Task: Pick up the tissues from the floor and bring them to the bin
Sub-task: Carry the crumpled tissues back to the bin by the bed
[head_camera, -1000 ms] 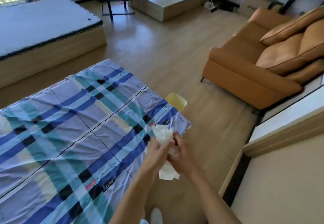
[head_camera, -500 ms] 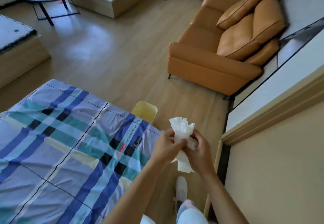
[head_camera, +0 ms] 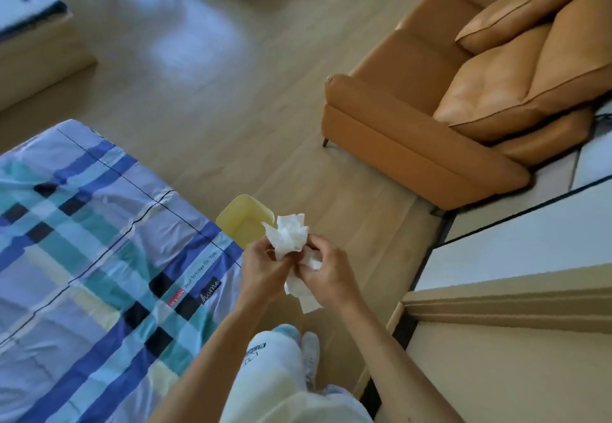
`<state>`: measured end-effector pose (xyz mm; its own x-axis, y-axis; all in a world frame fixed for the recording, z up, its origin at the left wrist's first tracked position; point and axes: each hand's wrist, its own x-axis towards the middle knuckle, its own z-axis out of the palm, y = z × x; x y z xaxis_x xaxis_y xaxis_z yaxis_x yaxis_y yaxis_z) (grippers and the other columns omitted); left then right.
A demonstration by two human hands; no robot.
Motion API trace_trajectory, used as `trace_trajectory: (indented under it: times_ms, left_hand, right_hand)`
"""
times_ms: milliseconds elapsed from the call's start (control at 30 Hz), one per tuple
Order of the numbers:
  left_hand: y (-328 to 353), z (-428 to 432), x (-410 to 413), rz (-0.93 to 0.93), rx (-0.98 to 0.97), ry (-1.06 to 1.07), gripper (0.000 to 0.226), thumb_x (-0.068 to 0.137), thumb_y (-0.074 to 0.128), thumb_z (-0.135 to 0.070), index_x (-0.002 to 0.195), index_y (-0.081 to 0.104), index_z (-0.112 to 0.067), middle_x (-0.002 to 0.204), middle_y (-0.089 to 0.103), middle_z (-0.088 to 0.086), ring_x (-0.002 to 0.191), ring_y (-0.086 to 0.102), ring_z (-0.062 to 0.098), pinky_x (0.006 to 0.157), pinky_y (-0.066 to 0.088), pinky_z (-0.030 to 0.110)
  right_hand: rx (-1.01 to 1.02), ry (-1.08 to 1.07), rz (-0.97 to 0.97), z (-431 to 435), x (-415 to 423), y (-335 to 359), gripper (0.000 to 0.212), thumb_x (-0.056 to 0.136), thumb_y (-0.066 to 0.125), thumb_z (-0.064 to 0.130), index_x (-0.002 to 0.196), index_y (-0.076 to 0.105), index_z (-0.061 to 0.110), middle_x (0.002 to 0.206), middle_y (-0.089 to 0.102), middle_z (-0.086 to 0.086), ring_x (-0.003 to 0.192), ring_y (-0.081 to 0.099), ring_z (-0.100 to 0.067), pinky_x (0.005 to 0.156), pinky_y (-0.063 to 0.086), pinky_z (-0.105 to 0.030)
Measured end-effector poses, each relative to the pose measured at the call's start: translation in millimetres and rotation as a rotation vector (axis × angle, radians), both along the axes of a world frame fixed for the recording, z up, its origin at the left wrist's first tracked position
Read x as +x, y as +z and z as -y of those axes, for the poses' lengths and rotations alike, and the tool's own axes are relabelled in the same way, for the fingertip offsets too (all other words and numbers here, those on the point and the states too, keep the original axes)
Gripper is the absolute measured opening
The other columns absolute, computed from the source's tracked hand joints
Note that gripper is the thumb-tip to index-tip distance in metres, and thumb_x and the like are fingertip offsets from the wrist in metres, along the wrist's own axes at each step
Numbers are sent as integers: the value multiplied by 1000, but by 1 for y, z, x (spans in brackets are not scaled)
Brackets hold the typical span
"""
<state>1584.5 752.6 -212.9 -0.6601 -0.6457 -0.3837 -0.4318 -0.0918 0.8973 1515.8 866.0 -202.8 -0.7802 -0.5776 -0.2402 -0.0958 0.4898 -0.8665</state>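
Left hand (head_camera: 265,268) and right hand (head_camera: 326,272) both clasp crumpled white tissues (head_camera: 289,235); square yellow plastic bin (head_camera: 245,220), apparently empty, lies at 11 o'clock, nearer the left.

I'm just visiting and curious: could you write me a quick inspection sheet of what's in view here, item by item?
Surface: pale wood floor, bare where it shows.
Job's things: crumpled white tissues held in both hands; yellow bin on the floor at the bed's corner, open, just beyond the hands.
Clutter: nothing seen loose on the floor.
Grippers: left hand and right hand both closed on the tissues, at about waist height.
Cables: nothing seen.
Surroundings: bed with blue plaid sheet to the left; orange sofa ahead to the right; a low platform far left; pale cabinet top on the right; the person's white trouser leg and shoe below.
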Motion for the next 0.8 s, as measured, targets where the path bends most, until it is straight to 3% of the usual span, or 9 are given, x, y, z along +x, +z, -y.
trace_trajectory:
  times_ms: [167,300,333,433,533,600,667,800]
  left_hand:
    - [-20,48,-61,18,-64,243,14,76,81,-12,88,76,-17,74,78,-3,67,73,5,55,53,20]
    - [-46,89,-116,25,-108,395,9,77,78,-10,80,72,-15,70,76,2,65,73,22,55,54,40]
    - [-57,101,-131,14,-109,445,11,76,77,-10,79,71,-19,68,75,0,65,72,22,55,55,39]
    - [-80,131,-169,5,-100,571,26,75,75,-10,72,68,-36,69,73,-14,57,66,2,49,49,20]
    - [-100,155,-190,77,-57,733,28,73,78,-6,68,65,-30,63,71,-20,53,62,-8,46,43,8]
    - [-125,172,-195,183,-56,860,18,72,81,-12,69,66,-21,60,69,-6,55,61,0,49,46,17]
    - [-160,185,-198,311,-41,930,16,73,79,-15,75,63,-11,68,66,9,68,61,22,57,47,34]
    - [-248,201,-203,514,17,1040,18,69,72,-14,80,58,-17,75,58,10,86,50,29,65,43,35]
  right_hand:
    - [58,250,-39,68,-75,-10,41,73,62,11,110,61,28,96,72,9,85,67,-12,75,55,-23]
    - [134,390,-15,126,-137,-36,33,80,58,15,111,57,28,98,72,6,86,67,-16,74,52,-25]
    - [148,429,-3,141,-154,-44,36,82,58,16,116,56,28,103,73,7,91,68,-15,78,53,-26]
    - [175,538,35,184,-201,-61,57,84,59,13,139,51,28,129,69,6,118,65,-10,101,51,-27]
    - [204,607,47,220,-239,-73,61,85,63,7,143,49,20,135,65,1,123,62,-14,102,51,-28]
    - [229,610,96,247,-264,-88,64,84,61,2,145,47,15,140,60,-2,125,59,-16,104,49,-29]
    - [239,596,138,271,-287,-116,62,84,59,-2,144,48,12,136,57,-3,122,60,-15,101,49,-27]
    - [277,665,226,310,-308,-195,50,85,57,0,130,55,22,115,59,6,101,65,-11,79,50,-12]
